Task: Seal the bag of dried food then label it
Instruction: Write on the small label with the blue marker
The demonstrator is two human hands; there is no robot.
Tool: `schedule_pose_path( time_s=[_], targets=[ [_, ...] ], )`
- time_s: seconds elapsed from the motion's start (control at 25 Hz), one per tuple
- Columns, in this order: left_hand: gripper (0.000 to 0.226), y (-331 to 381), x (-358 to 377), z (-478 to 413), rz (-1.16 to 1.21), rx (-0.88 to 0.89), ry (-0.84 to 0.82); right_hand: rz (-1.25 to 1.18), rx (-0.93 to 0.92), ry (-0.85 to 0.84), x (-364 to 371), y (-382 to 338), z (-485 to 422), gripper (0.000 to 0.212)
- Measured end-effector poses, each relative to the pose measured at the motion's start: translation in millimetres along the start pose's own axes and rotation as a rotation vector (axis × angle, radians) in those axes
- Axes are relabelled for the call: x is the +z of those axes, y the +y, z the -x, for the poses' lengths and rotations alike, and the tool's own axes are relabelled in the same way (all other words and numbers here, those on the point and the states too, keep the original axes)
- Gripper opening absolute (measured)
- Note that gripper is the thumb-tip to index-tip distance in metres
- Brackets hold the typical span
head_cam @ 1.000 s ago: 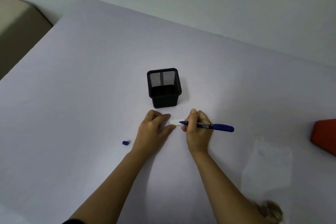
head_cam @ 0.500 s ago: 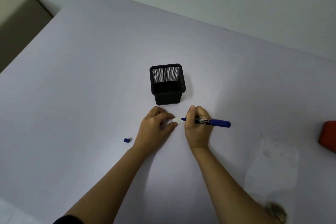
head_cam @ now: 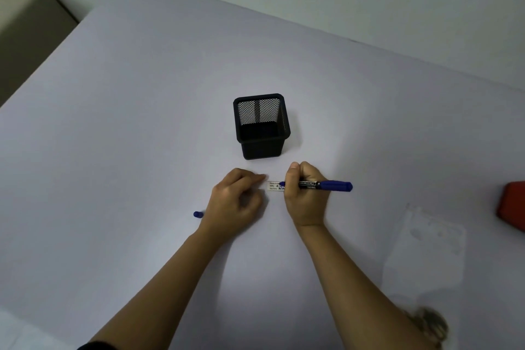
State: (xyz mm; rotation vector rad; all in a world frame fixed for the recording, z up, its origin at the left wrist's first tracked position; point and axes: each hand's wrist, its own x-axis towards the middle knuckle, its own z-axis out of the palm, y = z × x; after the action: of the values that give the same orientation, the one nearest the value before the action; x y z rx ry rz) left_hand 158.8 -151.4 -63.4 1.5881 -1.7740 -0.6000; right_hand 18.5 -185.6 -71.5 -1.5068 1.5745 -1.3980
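Observation:
A small white label [head_cam: 274, 186] with printed lines lies flat on the table between my hands. My left hand [head_cam: 236, 202] rests curled with its fingertips at the label's left end, pinning it down. My right hand [head_cam: 304, 193] grips a blue marker [head_cam: 326, 185], uncapped, its tip on the label's right part, where blue marks show. The marker's blue cap [head_cam: 198, 214] lies on the table left of my left wrist. A clear plastic bag [head_cam: 426, 247] lies flat at the right, with brownish dried food [head_cam: 429, 321] blurred at its near end.
A black mesh pen holder [head_cam: 261, 125] stands just beyond my hands. A red object [head_cam: 512, 204] is cut off by the right edge. The pale table [head_cam: 142, 94] stretches wide to the left, and its far edge meets a wall.
The marker tip has shifted slightly right along the label and blue writing shows. My left hand's fingers have curled in a little. The view has shifted a little.

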Motion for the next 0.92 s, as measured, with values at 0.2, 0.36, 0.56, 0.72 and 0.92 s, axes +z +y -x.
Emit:
schedule_pose_path(
  time_s=[0.2, 0.36, 0.56, 0.72, 0.92],
  targets=[
    [0.021, -2, 12, 3, -0.124, 0.022, 0.092, 0.023, -0.001, -0.076, 4, 3, 1, 0.04],
    [0.025, -1, 12, 5, -0.132, 0.027, 0.097, 0.021, -0.019, -0.091, 5, 2, 1, 0.032],
    [0.026, -1, 11, 4, -0.128, 0.032, 0.088, 0.03, -0.026, -0.086, 5, 2, 2, 0.031],
    [0.026, -1, 12, 4, -0.119, 0.032, 0.084, 0.06, -0.012, -0.066, 5, 4, 2, 0.033],
    [0.016, -3, 13, 4, -0.133, 0.032, 0.086, 0.076, -0.082, -0.094, 5, 1, 3, 0.028]
  ],
)
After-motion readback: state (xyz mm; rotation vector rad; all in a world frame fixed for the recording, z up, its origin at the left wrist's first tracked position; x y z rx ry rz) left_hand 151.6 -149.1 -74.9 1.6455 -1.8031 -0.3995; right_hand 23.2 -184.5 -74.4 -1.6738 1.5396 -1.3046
